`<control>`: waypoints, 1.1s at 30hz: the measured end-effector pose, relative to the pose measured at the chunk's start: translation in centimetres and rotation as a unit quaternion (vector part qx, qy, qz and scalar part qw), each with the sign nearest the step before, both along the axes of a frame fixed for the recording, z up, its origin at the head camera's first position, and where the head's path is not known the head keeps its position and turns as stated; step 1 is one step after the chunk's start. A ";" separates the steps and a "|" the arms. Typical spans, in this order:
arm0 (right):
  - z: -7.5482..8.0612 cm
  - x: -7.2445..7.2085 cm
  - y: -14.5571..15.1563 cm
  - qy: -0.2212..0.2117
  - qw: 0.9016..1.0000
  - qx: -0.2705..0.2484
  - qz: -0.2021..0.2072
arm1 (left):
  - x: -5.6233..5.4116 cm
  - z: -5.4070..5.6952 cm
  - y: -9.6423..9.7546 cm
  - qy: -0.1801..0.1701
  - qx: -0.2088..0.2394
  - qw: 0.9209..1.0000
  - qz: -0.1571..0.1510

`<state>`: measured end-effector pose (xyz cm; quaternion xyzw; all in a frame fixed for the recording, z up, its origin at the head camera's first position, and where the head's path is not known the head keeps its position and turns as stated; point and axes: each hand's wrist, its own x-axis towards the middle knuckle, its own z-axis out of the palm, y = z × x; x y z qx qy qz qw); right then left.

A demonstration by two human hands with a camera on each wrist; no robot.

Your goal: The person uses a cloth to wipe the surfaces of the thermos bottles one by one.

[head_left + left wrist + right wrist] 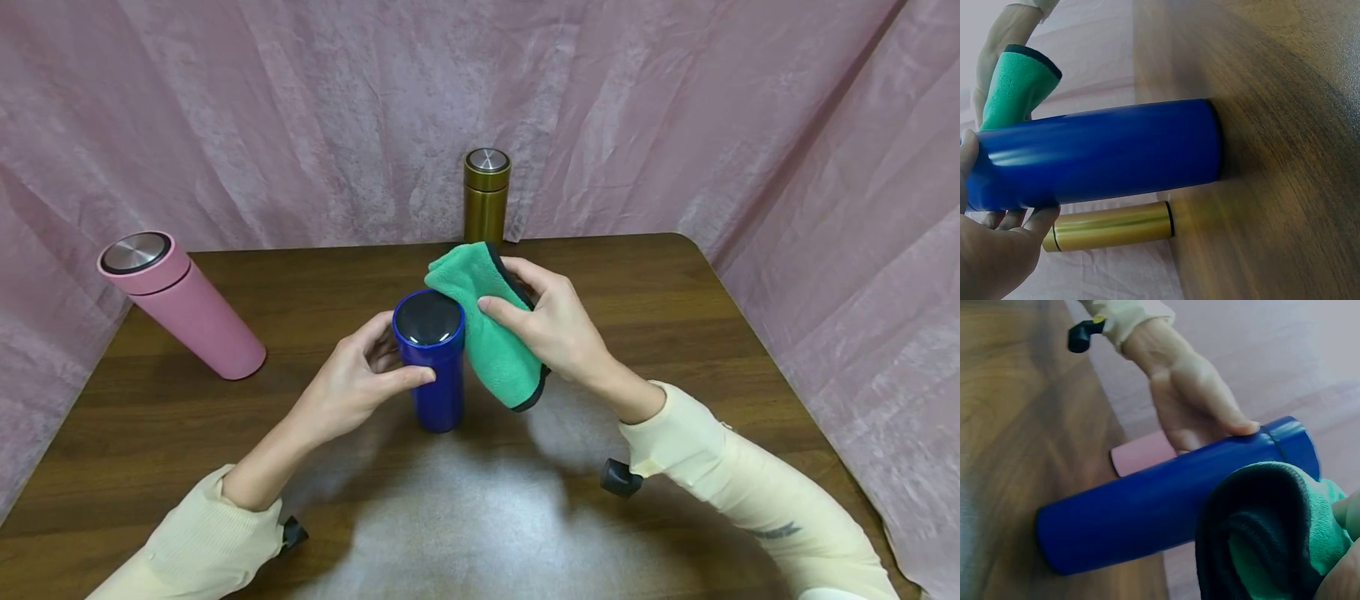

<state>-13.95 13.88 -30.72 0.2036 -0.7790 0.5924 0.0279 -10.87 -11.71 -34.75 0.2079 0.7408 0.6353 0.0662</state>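
Note:
A blue thermos flask with a dark, shiny lid top stands upright on the wooden table, in front of the person. The left hand grips its upper part from the left, thumb across the front and fingers behind. In the right hand is a folded green cloth with a dark border, pinched between thumb and fingers. The cloth lies against the right side of the flask near its lid. In the right wrist view the folded cloth overlaps the upper body of the blue flask.
A pink thermos flask with a silver lid top stands at the left of the table. Near the back edge is a gold thermos flask, its lower part hidden behind the cloth. Pink curtains hang behind and at the sides.

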 end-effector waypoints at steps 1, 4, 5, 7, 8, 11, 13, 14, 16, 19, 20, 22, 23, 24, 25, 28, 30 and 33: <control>-0.2 0.1 -0.1 0.000 1.000 -0.001 -0.002 | 0.0 0.0 0.0 0.000 0.000 1.000 0.000; -1.0 0.1 -0.2 0.000 1.000 0.003 -0.002 | 0.0 -0.1 0.0 -0.001 0.000 1.000 0.001; -1.3 0.1 -0.3 -0.001 1.000 0.005 -0.001 | 0.0 -0.1 0.0 -0.001 0.001 1.000 0.001; -2.0 0.1 -0.3 0.000 1.000 0.015 0.000 | 0.0 -0.1 0.0 -0.002 0.002 1.000 0.001; -2.3 0.1 -0.3 0.000 1.000 0.019 0.001 | 0.0 -0.1 0.0 -0.001 0.002 1.000 0.001; -3.1 0.0 -0.3 -0.003 1.000 0.028 0.001 | 0.0 -0.1 0.0 -0.002 0.004 1.000 0.000; -3.5 0.1 -0.3 -0.007 0.999 0.033 -0.002 | 0.0 0.0 0.1 -0.002 0.004 1.000 0.001; -3.7 0.1 -0.4 -0.008 0.999 0.035 -0.003 | 0.0 0.0 0.1 -0.002 0.004 1.000 0.000; -4.0 0.2 -0.5 -0.011 0.999 0.038 -0.008 | 0.0 0.0 0.1 -0.002 0.002 1.000 0.001; -4.7 0.5 -0.5 -0.013 0.999 0.039 -0.012 | 0.1 0.0 0.1 -0.001 0.003 1.000 0.002; -4.9 0.5 -0.6 -0.015 0.999 0.039 -0.013 | 0.1 0.0 0.1 0.000 0.003 1.000 0.002; -5.5 0.6 -0.6 -0.019 0.999 0.040 -0.014 | 0.1 0.0 0.1 -0.001 0.004 1.000 0.001; -5.8 0.7 -0.6 -0.021 0.999 0.041 -0.015 | 0.1 0.0 0.1 -0.001 0.005 1.000 0.000; -6.1 0.7 -0.7 -0.021 0.999 0.041 -0.015 | 0.1 0.0 0.1 -0.001 0.005 1.000 0.000; -6.3 0.8 -0.7 -0.022 0.999 0.042 -0.014 | 0.1 0.0 0.1 -0.001 0.004 1.000 0.000; -7.2 0.8 -0.7 -0.025 0.998 0.048 -0.015 | 0.1 0.0 0.1 -0.001 0.005 1.000 0.000; -7.8 0.9 -0.8 -0.030 0.998 0.052 -0.014 | 0.1 0.0 0.1 -0.001 0.005 1.000 0.000; -8.8 0.9 -0.8 -0.038 0.997 0.069 -0.018 | 0.1 0.0 0.1 -0.001 0.005 1.000 -0.002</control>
